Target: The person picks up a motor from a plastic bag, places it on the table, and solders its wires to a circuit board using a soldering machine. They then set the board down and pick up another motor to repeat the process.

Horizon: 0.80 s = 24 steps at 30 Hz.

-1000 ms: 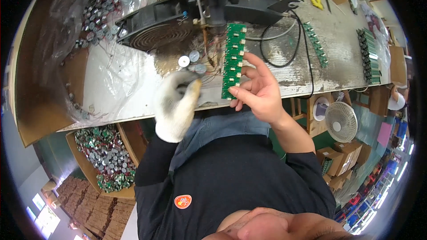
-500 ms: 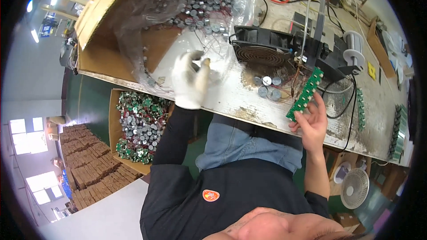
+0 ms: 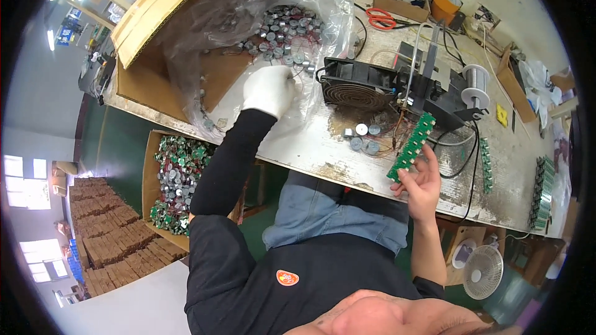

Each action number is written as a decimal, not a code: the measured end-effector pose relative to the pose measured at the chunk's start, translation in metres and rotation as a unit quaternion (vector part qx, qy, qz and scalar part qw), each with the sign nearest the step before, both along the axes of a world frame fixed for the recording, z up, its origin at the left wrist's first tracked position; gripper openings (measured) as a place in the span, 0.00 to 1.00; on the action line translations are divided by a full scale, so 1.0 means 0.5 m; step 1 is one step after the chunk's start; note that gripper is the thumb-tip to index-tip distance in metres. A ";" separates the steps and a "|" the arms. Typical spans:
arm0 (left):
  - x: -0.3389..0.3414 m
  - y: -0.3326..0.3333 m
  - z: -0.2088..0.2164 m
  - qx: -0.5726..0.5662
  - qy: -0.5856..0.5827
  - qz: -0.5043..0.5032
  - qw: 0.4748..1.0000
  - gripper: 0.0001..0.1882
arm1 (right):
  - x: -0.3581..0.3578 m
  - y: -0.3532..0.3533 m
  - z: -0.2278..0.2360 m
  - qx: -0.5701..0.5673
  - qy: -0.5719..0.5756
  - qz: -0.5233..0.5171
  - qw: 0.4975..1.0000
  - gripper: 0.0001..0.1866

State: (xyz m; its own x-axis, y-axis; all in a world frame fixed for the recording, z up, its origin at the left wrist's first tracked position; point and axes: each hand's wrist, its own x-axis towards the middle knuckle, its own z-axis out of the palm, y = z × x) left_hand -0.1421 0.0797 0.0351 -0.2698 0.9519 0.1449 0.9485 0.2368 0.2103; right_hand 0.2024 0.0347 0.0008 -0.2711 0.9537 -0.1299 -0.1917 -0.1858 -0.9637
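My right hand, bare, grips the lower end of a green circuit board strip, holding it tilted over the table's front edge. My left hand, in a white glove, is curled closed on the clear plastic bag, just short of the pile of small round metal motors with thin wires. Its fingertips are turned away, so whatever is in them stays hidden. Several loose motors lie on the table to the left of the board, below a black fan.
Behind the board stands a black soldering stand beside a solder wire spool. Red-handled scissors lie further back. More green boards sit at the right. A carton of wired motors and boards stands below the table's left edge.
My left hand has moved away from me toward the motor pile, and its fingers have curled in. My right hand keeps its hold on the circuit board. The whole view has shifted slightly.
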 end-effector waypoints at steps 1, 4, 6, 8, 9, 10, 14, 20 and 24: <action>0.011 -0.020 0.017 0.020 -0.005 0.000 1.000 0.09 | 0.001 0.000 0.000 -0.001 -0.002 -0.004 1.000 0.37; 0.018 -0.090 0.023 0.105 -0.013 -0.012 0.994 0.06 | -0.001 0.000 0.000 -0.003 0.009 0.007 1.000 0.37; 0.029 -0.121 0.020 0.162 -0.058 0.000 0.985 0.05 | -0.001 0.002 0.000 -0.005 0.005 0.004 1.000 0.37; 0.032 -0.131 0.004 0.238 -0.128 0.010 0.963 0.04 | -0.002 0.005 0.001 -0.001 0.004 0.007 1.000 0.37; 0.034 -0.135 -0.008 0.236 -0.127 0.014 0.963 0.04 | -0.003 0.005 0.002 -0.004 0.005 0.011 1.000 0.37; 0.042 -0.136 -0.021 0.269 -0.299 0.047 0.915 0.07 | -0.003 0.004 0.003 -0.003 0.003 0.011 1.000 0.36; 0.074 -0.127 -0.036 0.287 -0.558 0.112 0.771 0.14 | 0.002 0.003 -0.002 0.003 -0.001 0.004 1.000 0.36; 0.145 -0.152 -0.037 0.209 -0.671 0.093 0.705 0.20 | 0.000 0.001 -0.002 -0.005 0.017 0.007 1.000 0.36; 0.193 -0.166 -0.031 0.182 -0.681 0.079 0.705 0.16 | 0.004 0.004 -0.003 -0.013 0.019 0.013 1.000 0.36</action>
